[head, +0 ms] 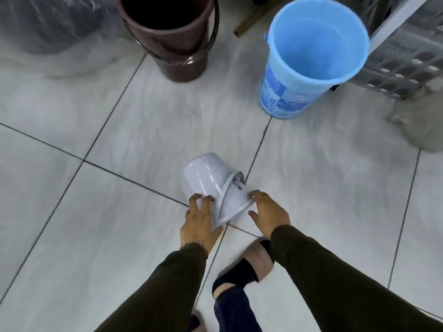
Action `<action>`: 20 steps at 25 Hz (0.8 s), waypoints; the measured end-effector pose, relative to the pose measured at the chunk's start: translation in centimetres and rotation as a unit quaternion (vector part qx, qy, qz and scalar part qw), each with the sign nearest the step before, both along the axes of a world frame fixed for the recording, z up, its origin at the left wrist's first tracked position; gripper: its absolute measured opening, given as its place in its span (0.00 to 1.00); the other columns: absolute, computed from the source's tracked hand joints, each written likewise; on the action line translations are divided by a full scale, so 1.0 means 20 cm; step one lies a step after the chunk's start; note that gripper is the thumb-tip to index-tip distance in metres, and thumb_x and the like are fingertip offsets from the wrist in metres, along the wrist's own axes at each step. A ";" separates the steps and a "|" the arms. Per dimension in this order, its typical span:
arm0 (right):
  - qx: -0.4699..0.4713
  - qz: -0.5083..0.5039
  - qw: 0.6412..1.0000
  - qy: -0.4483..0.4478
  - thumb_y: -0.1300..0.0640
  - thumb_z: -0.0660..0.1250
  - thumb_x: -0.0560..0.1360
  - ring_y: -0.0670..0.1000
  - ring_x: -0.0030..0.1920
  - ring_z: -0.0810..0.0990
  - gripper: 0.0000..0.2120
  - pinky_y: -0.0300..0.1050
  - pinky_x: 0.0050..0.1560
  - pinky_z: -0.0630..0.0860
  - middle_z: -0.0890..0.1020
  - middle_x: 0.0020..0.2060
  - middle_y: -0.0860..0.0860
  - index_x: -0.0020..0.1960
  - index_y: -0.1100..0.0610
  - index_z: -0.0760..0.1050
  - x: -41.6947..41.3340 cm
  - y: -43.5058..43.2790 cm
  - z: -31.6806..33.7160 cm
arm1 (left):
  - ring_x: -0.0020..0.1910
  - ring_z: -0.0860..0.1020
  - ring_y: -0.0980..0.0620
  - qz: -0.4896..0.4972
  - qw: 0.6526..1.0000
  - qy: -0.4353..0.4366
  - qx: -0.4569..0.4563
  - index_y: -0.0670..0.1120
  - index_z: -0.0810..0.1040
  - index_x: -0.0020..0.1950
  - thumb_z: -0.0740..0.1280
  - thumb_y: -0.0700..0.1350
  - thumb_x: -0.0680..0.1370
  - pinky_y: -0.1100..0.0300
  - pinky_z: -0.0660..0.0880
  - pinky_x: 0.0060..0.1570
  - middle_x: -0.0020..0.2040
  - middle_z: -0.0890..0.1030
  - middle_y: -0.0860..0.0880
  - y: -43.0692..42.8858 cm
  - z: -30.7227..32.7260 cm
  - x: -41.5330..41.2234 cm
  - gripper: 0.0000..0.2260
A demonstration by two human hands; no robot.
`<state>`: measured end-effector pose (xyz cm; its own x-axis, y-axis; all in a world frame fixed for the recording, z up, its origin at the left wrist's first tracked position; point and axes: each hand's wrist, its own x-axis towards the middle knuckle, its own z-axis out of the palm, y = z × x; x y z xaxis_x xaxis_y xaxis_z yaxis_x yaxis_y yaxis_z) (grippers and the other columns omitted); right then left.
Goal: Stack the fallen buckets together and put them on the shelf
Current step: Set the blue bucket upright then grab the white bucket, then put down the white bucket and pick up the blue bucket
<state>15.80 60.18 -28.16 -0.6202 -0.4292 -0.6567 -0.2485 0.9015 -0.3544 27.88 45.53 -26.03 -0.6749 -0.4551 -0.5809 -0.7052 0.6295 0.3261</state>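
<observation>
A small white bucket (208, 178) lies on its side on the tiled floor, its rim toward me and its handle folded across it. My left hand (200, 221) grips the left side of its rim. My right hand (268, 212) touches the right edge of the rim with fingers spread. A blue bucket (311, 58) stands upright at the upper right. A brown bucket (170, 37) with a dark handle stands upright at the top centre.
Grey plastic crates (407, 65) wrapped in film stand at the right, behind a white shelf bar (395, 20). A plastic-covered dark tub (45, 25) sits at the top left. My sandalled foot (242, 269) is below the bucket. A wooden stick (251, 20) lies at the back.
</observation>
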 end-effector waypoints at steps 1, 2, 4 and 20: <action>-0.015 -0.023 1.000 0.014 0.54 0.62 0.79 0.56 0.62 0.77 0.18 0.51 0.60 0.76 0.74 0.66 0.54 0.68 0.52 0.67 0.03 -0.01 -0.01 | 0.61 0.76 0.42 0.003 1.000 0.019 0.000 0.54 0.61 0.70 0.73 0.49 0.71 0.49 0.81 0.55 0.72 0.58 0.48 0.01 -0.01 0.02 0.32; -0.030 -0.037 0.998 0.027 0.53 0.61 0.79 0.57 0.58 0.78 0.15 0.51 0.56 0.77 0.75 0.62 0.55 0.66 0.53 0.68 0.04 -0.03 0.00 | 0.60 0.75 0.42 0.004 0.999 0.041 -0.005 0.54 0.62 0.70 0.71 0.46 0.74 0.49 0.81 0.55 0.71 0.59 0.48 0.00 -0.01 0.03 0.28; -0.057 -0.042 0.996 0.050 0.52 0.59 0.80 0.58 0.56 0.78 0.14 0.51 0.54 0.77 0.76 0.60 0.56 0.65 0.53 0.68 0.00 -0.07 0.04 | 0.60 0.74 0.42 0.017 0.996 0.089 -0.014 0.53 0.66 0.70 0.66 0.43 0.77 0.50 0.80 0.54 0.70 0.64 0.48 -0.07 0.03 -0.01 0.23; -0.092 0.127 0.982 0.110 0.64 0.58 0.80 0.50 0.80 0.52 0.33 0.44 0.71 0.69 0.36 0.79 0.48 0.80 0.59 0.47 -0.55 -0.48 0.09 | 0.49 0.74 0.41 0.274 0.959 0.016 0.077 0.42 0.76 0.62 0.61 0.39 0.76 0.57 0.68 0.49 0.57 0.81 0.38 -0.82 -0.12 -0.60 0.15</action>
<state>4.89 50.64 -26.33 -0.5959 -0.6870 -0.4158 -0.5450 0.7263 -0.4190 15.84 29.17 -28.41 -0.3777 -0.6569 -0.6525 -0.9044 0.1106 0.4122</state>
